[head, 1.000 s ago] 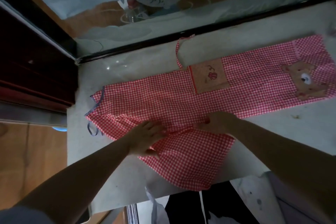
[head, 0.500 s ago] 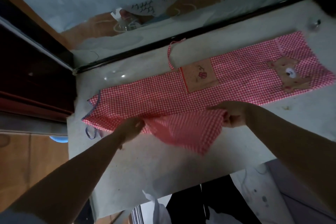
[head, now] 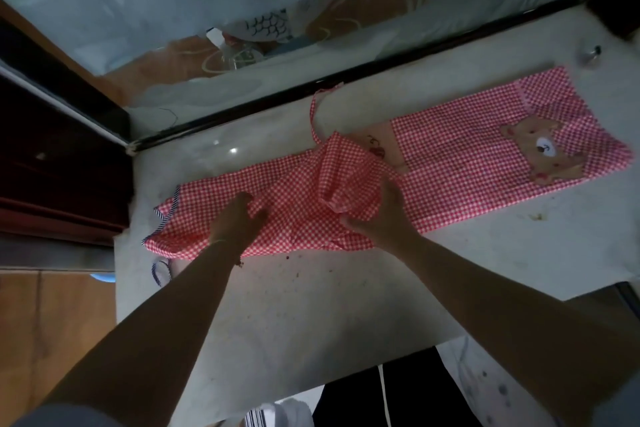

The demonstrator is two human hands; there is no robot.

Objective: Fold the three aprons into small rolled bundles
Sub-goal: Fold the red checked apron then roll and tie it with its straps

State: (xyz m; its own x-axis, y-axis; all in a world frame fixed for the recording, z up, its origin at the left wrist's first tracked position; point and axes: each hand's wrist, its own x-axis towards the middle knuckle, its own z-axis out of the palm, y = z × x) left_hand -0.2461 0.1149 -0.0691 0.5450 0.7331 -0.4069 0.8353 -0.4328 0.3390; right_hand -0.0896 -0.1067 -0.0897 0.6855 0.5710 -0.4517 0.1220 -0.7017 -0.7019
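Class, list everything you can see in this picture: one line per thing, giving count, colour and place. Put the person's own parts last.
apron: one, red-and-white check, spread across the table, side flap folded inward
bear patch: one, tan, on the apron's right end
pocket: one, tan, mid-apron, partly covered by the flap
tie strap: one, red check, looping off the far edge
striped trim: dark and white, apron's left end
table: one, pale grey
small metal object: one, far right corner
left hand: presses the cloth
right hand: grips the flap
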